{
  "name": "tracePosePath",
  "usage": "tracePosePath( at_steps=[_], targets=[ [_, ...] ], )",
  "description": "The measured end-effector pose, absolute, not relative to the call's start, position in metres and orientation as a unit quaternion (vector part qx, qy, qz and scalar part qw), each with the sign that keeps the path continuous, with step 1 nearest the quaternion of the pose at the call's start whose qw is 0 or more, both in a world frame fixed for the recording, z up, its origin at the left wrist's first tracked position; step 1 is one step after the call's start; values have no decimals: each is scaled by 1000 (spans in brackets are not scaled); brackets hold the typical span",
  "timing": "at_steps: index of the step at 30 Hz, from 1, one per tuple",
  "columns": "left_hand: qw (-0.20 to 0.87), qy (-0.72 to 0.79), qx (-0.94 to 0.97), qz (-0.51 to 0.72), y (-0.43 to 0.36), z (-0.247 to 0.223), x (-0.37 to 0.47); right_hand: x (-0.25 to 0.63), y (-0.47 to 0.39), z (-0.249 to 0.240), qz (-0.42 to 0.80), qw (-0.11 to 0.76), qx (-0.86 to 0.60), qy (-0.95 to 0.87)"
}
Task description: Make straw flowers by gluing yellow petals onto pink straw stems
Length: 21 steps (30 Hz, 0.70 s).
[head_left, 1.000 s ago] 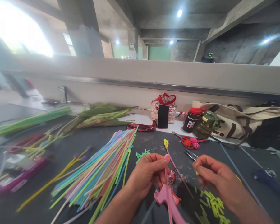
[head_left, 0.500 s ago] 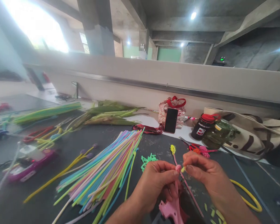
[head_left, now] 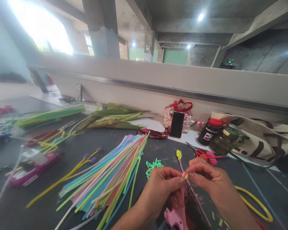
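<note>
Closed in a pinch, the left hand (head_left: 166,182) is holding a pink stem (head_left: 182,195); the right hand (head_left: 209,179), likewise pinching, is touching a small yellow piece (head_left: 186,176) to its tip. A strip of dark tabletop (head_left: 142,186) is separating the left hand from the straw bundle (head_left: 105,179). Farther, a black bottle (head_left: 207,134) is displaying "P", a canvas bag (head_left: 256,137) "L".

Black bottle with a red lid (head_left: 209,131): "Perfect" ran in white lettering, the following word unclear; a white square below bore a mark resembling a P.
Cream fabric bag with dark lettering (head_left: 250,137): a large capital L showed after a dot, its neighbours illegible.
Small green lit sign (head_left: 230,61): its marking was too small to read.
White sticker on the purple device (head_left: 30,180): its print was illegible.
</note>
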<state>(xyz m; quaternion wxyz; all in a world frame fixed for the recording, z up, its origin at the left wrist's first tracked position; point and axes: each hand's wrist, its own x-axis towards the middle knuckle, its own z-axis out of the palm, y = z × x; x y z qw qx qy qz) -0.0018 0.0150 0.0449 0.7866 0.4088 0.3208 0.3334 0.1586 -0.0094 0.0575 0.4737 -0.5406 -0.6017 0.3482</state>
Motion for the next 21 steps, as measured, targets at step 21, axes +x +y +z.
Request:
tracePosePath(
  at_steps=[21],
  targets=[
    [790,309,399,347,14,40,-1,156,-5,49,297,498,-551,-600]
  ],
)
